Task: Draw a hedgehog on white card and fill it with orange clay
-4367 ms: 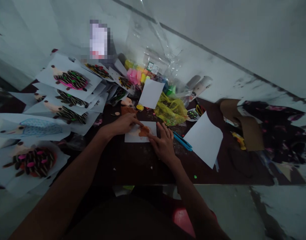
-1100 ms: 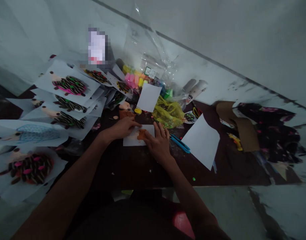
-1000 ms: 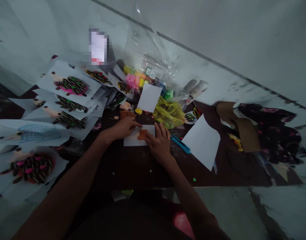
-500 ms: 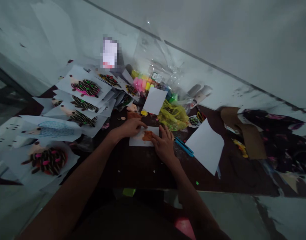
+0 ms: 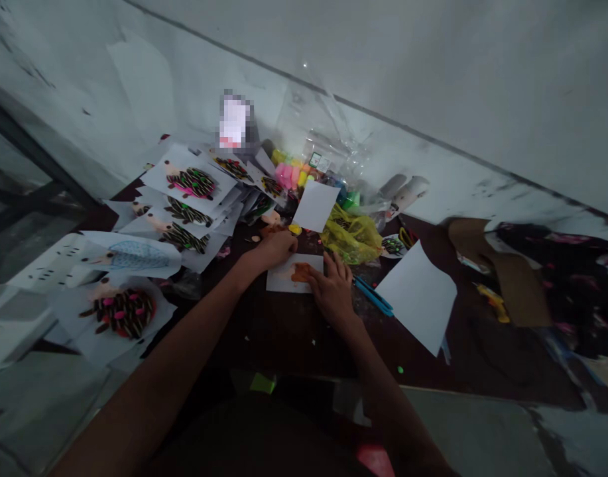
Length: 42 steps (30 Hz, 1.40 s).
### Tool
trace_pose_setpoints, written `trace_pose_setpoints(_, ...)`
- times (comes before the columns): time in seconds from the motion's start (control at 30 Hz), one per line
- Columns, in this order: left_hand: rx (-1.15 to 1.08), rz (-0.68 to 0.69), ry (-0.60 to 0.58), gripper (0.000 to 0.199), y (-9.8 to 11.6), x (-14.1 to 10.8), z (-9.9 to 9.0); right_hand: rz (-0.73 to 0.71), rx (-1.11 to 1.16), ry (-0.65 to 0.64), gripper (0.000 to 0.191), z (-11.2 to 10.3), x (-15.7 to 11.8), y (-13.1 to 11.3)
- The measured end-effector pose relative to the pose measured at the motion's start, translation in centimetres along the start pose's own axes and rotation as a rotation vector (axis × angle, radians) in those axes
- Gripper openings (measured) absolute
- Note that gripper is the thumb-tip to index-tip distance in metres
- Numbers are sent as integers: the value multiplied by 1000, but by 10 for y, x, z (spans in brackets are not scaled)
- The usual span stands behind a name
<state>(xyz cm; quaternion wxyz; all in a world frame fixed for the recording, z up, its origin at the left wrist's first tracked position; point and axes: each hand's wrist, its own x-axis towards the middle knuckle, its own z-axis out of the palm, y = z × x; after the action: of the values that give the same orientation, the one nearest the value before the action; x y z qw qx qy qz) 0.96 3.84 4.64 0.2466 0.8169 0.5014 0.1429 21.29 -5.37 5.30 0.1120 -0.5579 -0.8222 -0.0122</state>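
Observation:
A small white paper (image 5: 278,283) lies on the dark table, with brown-orange modelling clay (image 5: 300,271) spread on its middle and a pale peach shape beside it. My right hand (image 5: 335,289) rests on the paper's right edge, fingers stretched out, the thumb side touching the brown clay. Just above the paper's upper left corner, my left hand (image 5: 278,250) has its fingers curled together; what they hold, if anything, is hidden. Behind it sits a lump of brown clay (image 5: 271,229), with a peach clay piece (image 5: 270,217) and a small yellow piece (image 5: 294,229) close by.
Papers with clay hedgehogs (image 5: 190,180) are stacked at left beside a white power strip (image 5: 50,265). At the back stand a clear bag of coloured clay (image 5: 294,173) and a yellow plastic bag (image 5: 351,235). Blue scissors (image 5: 374,296) and a white sheet (image 5: 419,298) lie right.
My left hand has lifted off the small paper and moved up toward the brown lump, its fingers curling. My right hand stays on the paper. The whole view has shifted slightly.

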Motion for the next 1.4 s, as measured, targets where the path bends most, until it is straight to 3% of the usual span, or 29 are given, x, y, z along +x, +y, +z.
trace_pose_setpoints(0.2, -67, -57, -97, 24, 7, 7, -8, 2, 15, -3, 29, 2, 0, 5)
trace_pose_setpoints(0.37, -298, -159, -198, 30, 0, 4, -7, 12, 68, 15, 30, 3, -2, 13)
trace_pose_setpoints(0.57, -344, -106, -148, 30, -8, 4, -2, -56, 98, 87, 29, -4, -3, 12)
trace_pose_setpoints(0.77, -241, 43, -63, 29, -10, 4, -2, -89, 63, 117, 29, -10, -1, 10)
trace_pose_setpoints(1.0, -198, 95, -29, 18, -15, 4, 3, -191, -12, -3, 32, -6, 5, 4)
trace_pose_setpoints(1.17, -220, 123, -38, 21, -20, 7, 8, -201, -39, -67, 37, -5, 10, 2)
trace_pose_setpoints(1.4, -283, 53, -91, 26, -16, 7, 4, -201, 15, -126, 32, -8, 17, 1)
